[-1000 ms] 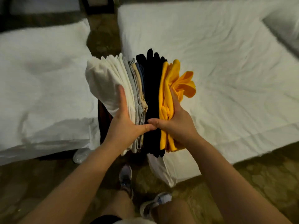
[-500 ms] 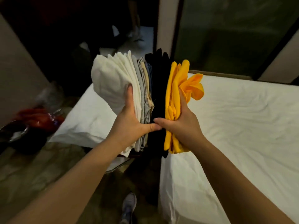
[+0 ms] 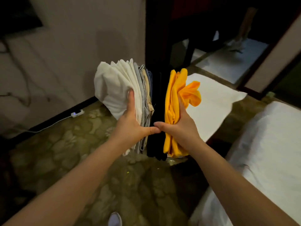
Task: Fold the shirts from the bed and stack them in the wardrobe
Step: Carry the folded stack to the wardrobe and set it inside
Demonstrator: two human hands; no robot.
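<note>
Stack of folded shirts point(image 3: 146, 108), turned on edge and held in the air over the floor, clear of both beds.
- Layer order, left to right: white cotton shirts point(image 3: 114, 88), thin grey and beige pieces, black shirts point(image 3: 157, 115), yellow shirt point(image 3: 172, 101) with one loose fold flaring out to the right.
- Left hand point(image 3: 130, 126): palm flat against the white side, fingers straight and pointing up, thumb laid across the near edge.
- Right hand point(image 3: 180, 128): palm flat against the yellow side, fingers straight, thumb laid across the near edge; the two thumb tips touch.
- The stack is squeezed between the two palms.

Surroundings: green patterned floor point(image 3: 73, 152) beneath. White-sheeted bed point(image 3: 268, 144) at right; second white bed point(image 3: 215, 101) behind the stack. White power strip point(image 3: 77, 113) with cable on the floor by the beige wall point(image 3: 81, 46). Toe of a light shoe point(image 3: 114, 219) at the bottom edge.
</note>
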